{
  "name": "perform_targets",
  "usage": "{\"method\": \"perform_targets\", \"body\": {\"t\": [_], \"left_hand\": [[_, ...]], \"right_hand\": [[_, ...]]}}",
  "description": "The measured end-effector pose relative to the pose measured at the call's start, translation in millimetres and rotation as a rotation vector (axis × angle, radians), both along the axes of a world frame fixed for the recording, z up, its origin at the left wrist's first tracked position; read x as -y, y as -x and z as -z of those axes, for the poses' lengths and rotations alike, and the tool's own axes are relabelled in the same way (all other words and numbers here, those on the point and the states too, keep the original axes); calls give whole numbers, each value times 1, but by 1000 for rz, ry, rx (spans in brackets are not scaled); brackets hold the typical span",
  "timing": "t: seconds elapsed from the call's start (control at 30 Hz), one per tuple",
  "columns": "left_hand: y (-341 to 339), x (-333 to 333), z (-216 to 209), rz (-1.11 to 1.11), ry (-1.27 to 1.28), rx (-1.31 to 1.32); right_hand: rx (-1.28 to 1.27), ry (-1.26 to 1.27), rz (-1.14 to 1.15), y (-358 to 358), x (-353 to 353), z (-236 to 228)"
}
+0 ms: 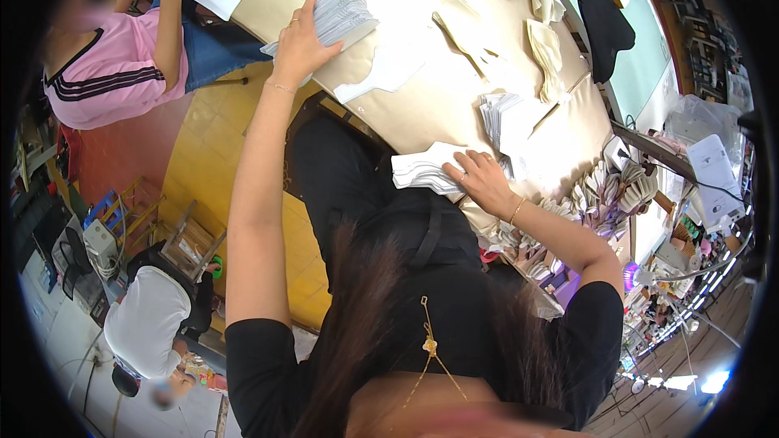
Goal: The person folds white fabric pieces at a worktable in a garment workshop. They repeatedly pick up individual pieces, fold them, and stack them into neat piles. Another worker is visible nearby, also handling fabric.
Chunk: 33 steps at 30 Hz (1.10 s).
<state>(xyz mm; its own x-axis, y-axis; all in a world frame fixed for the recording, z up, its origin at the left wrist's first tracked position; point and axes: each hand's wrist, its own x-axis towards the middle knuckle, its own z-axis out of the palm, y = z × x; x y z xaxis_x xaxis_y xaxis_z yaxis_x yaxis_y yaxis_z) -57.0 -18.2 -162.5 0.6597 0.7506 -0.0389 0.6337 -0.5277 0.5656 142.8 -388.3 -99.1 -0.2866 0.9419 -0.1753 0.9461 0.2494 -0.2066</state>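
Note:
My left hand is stretched far forward to the table's left edge, its fingers closed round a thick stack of light grey cut pieces fanned out in layers. Closer to my body, my right hand grips the right end of a stack of white cut pieces at the table's near edge. These look like shoe-part shapes, but whether they are fabric or paper I cannot tell. Just beyond my right hand lies another fanned white stack. A flat white piece rests between the two hands.
Cream bundles lie across the tan table. Many layered pieces are heaped at right, near a black pad. A person in pink works at far left; another in white sits at lower left.

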Motion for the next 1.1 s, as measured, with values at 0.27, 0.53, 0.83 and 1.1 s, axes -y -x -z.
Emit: {"method": "perform_targets", "body": {"t": [0.27,0.53,0.83,1.1], "left_hand": [[1,7,-1,9,-39,-10],[1,2,-2,23,-35,-8],[-2,-4,-5,-11,10,-2],[0,-9,-4,-13,37,11]], "right_hand": [[3,168,7,-8,-43,-1],[-152,469,-186,-27,-181,7],[11,711,-196,-23,-306,28],[10,234,-271,-23,-246,26]]}}
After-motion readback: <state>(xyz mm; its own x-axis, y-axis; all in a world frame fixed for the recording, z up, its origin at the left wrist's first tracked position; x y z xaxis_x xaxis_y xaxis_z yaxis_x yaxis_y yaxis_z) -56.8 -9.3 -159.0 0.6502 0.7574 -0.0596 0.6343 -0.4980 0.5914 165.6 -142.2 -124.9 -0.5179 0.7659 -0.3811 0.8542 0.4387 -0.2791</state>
